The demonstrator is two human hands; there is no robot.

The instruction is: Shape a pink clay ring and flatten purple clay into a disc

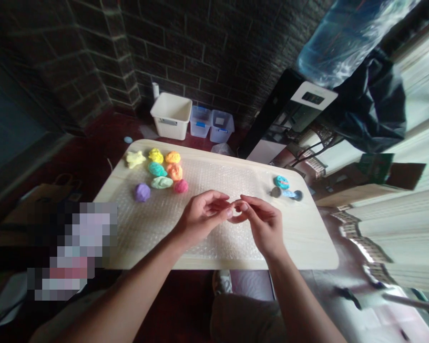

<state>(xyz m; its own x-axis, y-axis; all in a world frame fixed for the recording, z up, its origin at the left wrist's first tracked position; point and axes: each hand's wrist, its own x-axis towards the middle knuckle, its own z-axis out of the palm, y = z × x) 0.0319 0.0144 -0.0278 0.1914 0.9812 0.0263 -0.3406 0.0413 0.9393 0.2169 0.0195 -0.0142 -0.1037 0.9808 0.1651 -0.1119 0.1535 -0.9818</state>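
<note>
Above the middle of the table, my left hand (206, 213) and my right hand (266, 224) meet at the fingertips. Both have curled fingers, with thumb and fingers pinched together. Whatever lies between the fingertips is too small or hidden to make out. To the left is a group of soft clay-like lumps: a purple lump (142, 192), a pink-red lump (180, 186), a light green lump (161, 182), a teal lump (157, 169) and several yellow and orange ones. Right of my hands lie a blue dumbbell shape (289, 194) with grey ends and a round blue piece (281, 182) with pinkish marks.
Bubble wrap (214, 176) covers much of the pale wooden table (307, 238). Behind it on the floor stand a white bin (171, 116) and two clear boxes (221, 127). A cardboard box (375, 181) and a black plastic bag (372, 105) are at the right.
</note>
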